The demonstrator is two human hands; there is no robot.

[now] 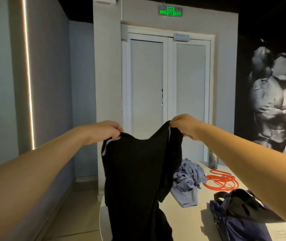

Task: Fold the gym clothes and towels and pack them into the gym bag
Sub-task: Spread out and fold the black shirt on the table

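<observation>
Both hands up in the air: left hand (106, 130) and right hand (184, 126) each pinch a top corner of a black garment (135, 171), which hangs down over the table (191, 220) edge. Crumpled lavender clothes (188, 181) and an orange cord (221, 180) sit behind the open navy gym bag (238, 216).

Dim, soft focus, wide-angle edge distortion

Your black garment (135, 171) is matt cloth with a fine ribbed look; the lilac clothes (189, 178) beside it are soft, crumpled cloth. The bag (234, 221) looks like smooth synthetic fabric, the orange band (220, 180) rubbery. The table (194, 221) is pale and matt, the doors (168, 75) smooth white.
</observation>
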